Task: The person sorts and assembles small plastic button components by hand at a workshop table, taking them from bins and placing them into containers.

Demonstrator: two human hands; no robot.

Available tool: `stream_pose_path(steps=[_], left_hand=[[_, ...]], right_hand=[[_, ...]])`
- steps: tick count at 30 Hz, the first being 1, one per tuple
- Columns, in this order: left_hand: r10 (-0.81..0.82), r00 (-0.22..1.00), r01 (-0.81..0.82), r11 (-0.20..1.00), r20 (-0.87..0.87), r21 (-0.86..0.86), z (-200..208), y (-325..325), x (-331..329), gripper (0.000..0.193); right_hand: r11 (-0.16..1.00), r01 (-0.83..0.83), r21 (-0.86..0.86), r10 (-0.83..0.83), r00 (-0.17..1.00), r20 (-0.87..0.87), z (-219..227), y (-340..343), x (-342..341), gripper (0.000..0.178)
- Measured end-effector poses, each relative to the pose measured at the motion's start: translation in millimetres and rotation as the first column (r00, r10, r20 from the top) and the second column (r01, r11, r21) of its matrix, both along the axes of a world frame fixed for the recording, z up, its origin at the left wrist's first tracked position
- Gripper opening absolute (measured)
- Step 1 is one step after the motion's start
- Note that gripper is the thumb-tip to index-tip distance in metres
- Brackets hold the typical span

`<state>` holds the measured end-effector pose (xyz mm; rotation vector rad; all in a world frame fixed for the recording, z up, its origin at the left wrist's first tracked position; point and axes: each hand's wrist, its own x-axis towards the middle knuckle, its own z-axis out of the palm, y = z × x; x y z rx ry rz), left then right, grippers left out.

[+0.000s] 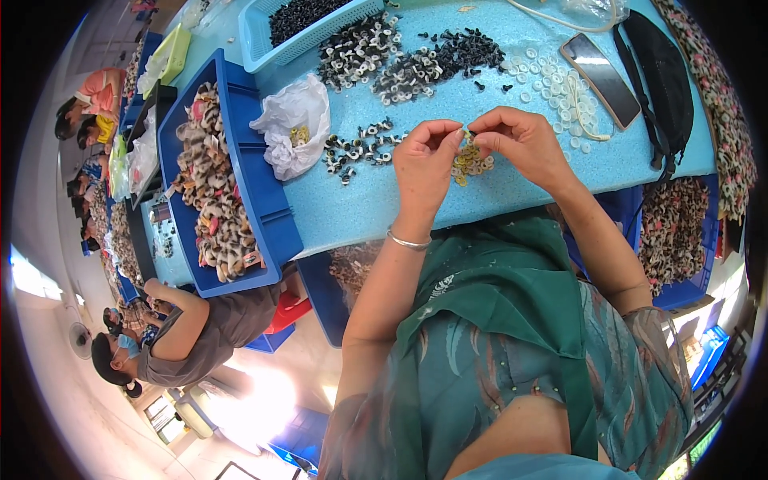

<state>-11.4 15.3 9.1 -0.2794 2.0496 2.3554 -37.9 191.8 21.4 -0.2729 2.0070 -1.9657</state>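
My left hand [426, 164] and my right hand [524, 146] meet over the blue table, thumbs and forefingers pinched close together. What sits between the fingertips is too small to make out, though a bit of yellow-green shows there. Just beneath lies a small heap of yellow ring-shaped pieces [472, 166]. Left of my left hand are scattered black-and-white small parts [360, 150]. Beyond my hands spread piles of black pegs [468, 52] and black pegs with white rings [360, 50]. Clear round discs [550, 84] lie past my right hand.
A crumpled white plastic bag [298, 120] holds yellow pieces. Blue crates of spotted plush pieces stand at left [268, 192] and lower right [708, 208]. A light-blue basket [268, 52], a phone [600, 80] and a black pouch [664, 88] rest on the table. Co-workers [192, 328] sit leftward.
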Motion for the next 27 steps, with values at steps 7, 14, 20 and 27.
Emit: stream_pose_path(steps=[7, 14, 20, 27], left_hand=[[-0.250, 0.910, -0.092, 0.658, -0.332, -0.747, -9, -4, -7, 0.009], [-0.286, 0.942, -0.019, 0.481, -0.177, -0.877, 0, 2, -15, 0.004], [-0.360, 0.906, -0.022, 0.482, -0.221, -0.876, -3, 2, -15, 0.010], [-0.140, 0.978, 0.030, 0.827, -0.154, -0.561, 0, 9, 3, 0.005]], right_hand=[[0.995, 0.029, 0.095, -0.023, 0.997, -0.071, -4, 11, -4, 0.015], [0.988, 0.021, 0.155, -0.005, 0.995, -0.099, -5, 6, 3, 0.014], [0.990, 0.045, 0.130, -0.033, 0.994, -0.100, -9, 5, 3, 0.016], [0.996, 0.030, 0.079, -0.029, 0.999, -0.018, -8, 1, 6, 0.019]])
